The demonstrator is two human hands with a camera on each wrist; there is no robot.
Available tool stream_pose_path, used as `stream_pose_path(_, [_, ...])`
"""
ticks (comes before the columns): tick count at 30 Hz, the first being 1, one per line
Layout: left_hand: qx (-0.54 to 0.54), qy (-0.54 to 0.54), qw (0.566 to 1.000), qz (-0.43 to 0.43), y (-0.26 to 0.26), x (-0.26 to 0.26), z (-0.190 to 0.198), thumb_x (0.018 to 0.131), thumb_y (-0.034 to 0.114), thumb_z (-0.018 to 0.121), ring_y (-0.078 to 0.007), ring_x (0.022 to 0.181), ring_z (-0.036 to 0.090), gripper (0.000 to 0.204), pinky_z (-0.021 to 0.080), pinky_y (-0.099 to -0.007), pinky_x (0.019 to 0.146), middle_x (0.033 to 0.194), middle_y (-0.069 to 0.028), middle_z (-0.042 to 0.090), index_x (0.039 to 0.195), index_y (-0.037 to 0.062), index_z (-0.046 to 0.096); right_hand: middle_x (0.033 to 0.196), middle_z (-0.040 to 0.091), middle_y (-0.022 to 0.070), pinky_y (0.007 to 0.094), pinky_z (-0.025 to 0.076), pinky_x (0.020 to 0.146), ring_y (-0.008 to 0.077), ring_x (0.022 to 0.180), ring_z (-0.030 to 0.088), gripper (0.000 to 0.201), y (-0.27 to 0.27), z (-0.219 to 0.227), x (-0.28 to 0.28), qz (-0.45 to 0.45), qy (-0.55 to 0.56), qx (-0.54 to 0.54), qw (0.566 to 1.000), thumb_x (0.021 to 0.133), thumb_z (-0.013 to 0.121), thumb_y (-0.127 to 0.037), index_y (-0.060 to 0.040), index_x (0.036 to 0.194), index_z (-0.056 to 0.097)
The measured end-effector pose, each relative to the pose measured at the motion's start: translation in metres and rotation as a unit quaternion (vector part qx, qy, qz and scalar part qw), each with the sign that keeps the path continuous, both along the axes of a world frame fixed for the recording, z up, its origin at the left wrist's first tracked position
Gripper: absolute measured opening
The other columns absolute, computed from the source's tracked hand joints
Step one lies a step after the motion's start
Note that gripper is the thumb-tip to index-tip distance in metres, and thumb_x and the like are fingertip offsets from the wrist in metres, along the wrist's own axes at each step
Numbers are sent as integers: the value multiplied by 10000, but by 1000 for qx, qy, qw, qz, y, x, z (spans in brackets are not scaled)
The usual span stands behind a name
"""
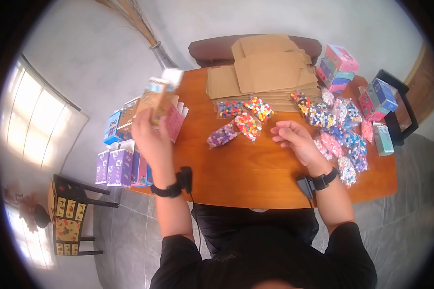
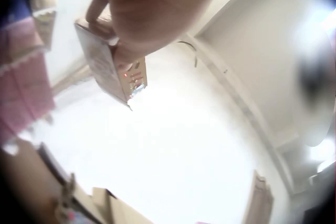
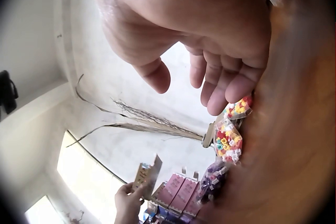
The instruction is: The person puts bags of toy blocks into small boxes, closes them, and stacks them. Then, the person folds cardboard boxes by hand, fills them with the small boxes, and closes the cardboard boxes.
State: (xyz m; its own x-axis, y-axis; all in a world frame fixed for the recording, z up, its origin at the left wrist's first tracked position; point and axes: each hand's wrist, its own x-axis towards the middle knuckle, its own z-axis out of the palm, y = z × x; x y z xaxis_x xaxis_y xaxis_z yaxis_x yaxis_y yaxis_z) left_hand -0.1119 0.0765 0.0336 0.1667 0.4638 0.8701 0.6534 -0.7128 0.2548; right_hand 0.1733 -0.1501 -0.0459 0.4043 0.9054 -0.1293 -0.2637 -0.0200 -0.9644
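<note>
My left hand (image 1: pixel 151 134) grips a small tan printed box (image 1: pixel 155 98) above the left side of the table, its top flap standing up white. In the left wrist view, thumb and fingers pinch the box (image 2: pixel 105 66) by its sides. Below and beside it stand pink boxes (image 1: pixel 177 120), a brown box (image 1: pixel 128 115), a blue box (image 1: pixel 113 126) and purple boxes (image 1: pixel 120 164). My right hand (image 1: pixel 296 139) hovers over the right half of the table, fingers loosely bent and holding nothing. Nearest to it are clear bags of colourful beads (image 1: pixel 248 126) and pink bead bags (image 1: pixel 331 144).
Flattened brown cardboard boxes (image 1: pixel 270 72) lie stacked at the back of the wooden table (image 1: pixel 217 178). More bead bags (image 1: pixel 323 119) crowd the right side. Printed boxes (image 1: pixel 337 67) are piled at the back right, and a teal box (image 1: pixel 383 139) stands by the right edge.
</note>
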Motion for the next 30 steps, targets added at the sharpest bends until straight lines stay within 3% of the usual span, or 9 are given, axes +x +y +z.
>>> stream_pose_path(2, [18,-4,992,-121,-36,27,3,737,26,781,-356,1114,580,376,469,-461,953,1133,-159,643,1089,24,649,1311,602,92,290,475,885,187,1121,616,508,-2,4,-8,55,-7,75,996,945,657,-293,-83,1371,477])
stream_pose_path(4, [-232,-162,886,-368,-64,60,-24,709,15,797,-349,1108,583,390,489,-457,925,1107,-144,649,1066,36,641,1340,581,100,303,456,936,192,1181,583,592,-2,3,-18,76,32,150,985,927,681,-289,-63,1413,429])
stream_pose_path(6, [-34,58,918,-392,-97,82,-18,697,18,808,-352,1117,581,411,499,-450,919,1133,-141,632,1066,44,630,1369,560,108,317,437,987,196,1240,550,680,-3,-1,-22,95,68,222,968,909,704,-285,-42,1455,380])
stream_pose_path(8, [-83,65,878,-468,-110,106,-41,684,65,836,-362,1156,562,427,488,-449,966,1210,-141,600,1056,49,627,1376,550,100,344,409,1054,209,1279,516,727,-2,-2,-21,55,80,253,962,883,732,-246,-38,1472,362])
stream_pose_path(9, [-82,62,878,-468,-108,108,-48,684,65,836,-362,1156,562,427,488,-449,966,1210,-141,600,1056,49,627,1362,552,84,358,408,1071,197,1255,527,665,-4,7,-22,-53,53,226,971,866,735,-142,-24,1434,410])
stream_pose_path(12, [-126,97,857,-491,-102,119,-53,703,76,857,-326,1207,560,481,482,-413,1003,1276,-139,576,1124,67,625,1339,559,77,348,429,1048,175,1221,544,609,-9,16,-7,-58,-60,195,977,858,710,-43,-16,1403,440])
stream_pose_path(14, [-176,-36,851,-494,-94,124,-61,716,84,864,-297,1243,547,623,476,-396,1019,1317,-155,565,1245,70,536,1314,570,67,339,446,1027,168,1197,558,589,-11,15,1,-24,-71,157,985,850,692,16,-7,1385,447])
stream_pose_path(18, [-345,59,756,-553,-84,115,-84,772,75,837,-257,1294,508,703,463,-364,1026,1392,-171,514,1357,52,448,1269,585,63,342,453,1019,172,1195,557,574,-9,7,2,82,-104,70,989,849,716,2,-11,1363,460])
stream_pose_path(30, [-280,116,782,-545,-94,105,-77,755,162,838,-342,892,670,579,555,-383,737,1139,-127,604,1244,138,530,1161,608,57,297,463,958,125,1103,562,414,-10,21,-24,27,-118,93,988,879,592,-9,-7,1285,508])
